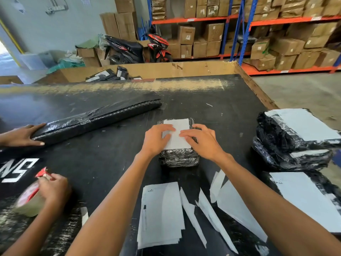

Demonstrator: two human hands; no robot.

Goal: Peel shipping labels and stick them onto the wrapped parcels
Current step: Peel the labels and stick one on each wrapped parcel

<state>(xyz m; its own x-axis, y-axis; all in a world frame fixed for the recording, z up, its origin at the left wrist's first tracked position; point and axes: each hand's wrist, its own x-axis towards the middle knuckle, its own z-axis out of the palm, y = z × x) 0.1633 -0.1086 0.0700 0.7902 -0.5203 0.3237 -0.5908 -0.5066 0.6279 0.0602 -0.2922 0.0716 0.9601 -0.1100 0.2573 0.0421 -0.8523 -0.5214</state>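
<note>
A small parcel [178, 158] wrapped in black plastic film sits mid-table. A white shipping label [178, 129] lies on its top face. My left hand [156, 140] presses flat on the label's left side and my right hand [202, 140] presses on its right side, fingers straight. A stack of printed label sheets [161, 215] lies near the front edge between my forearms. Peeled white backing strips [212, 215] are scattered to its right.
Labelled black parcels [295, 137] are stacked at the right, another labelled parcel [302, 196] below them. A long black wrapped roll [96, 119] lies left, touched by another person's hand [22, 135]; that person's other hand [53, 189] holds a tape roll [29, 200]. A cardboard bin [166, 70] stands behind the table.
</note>
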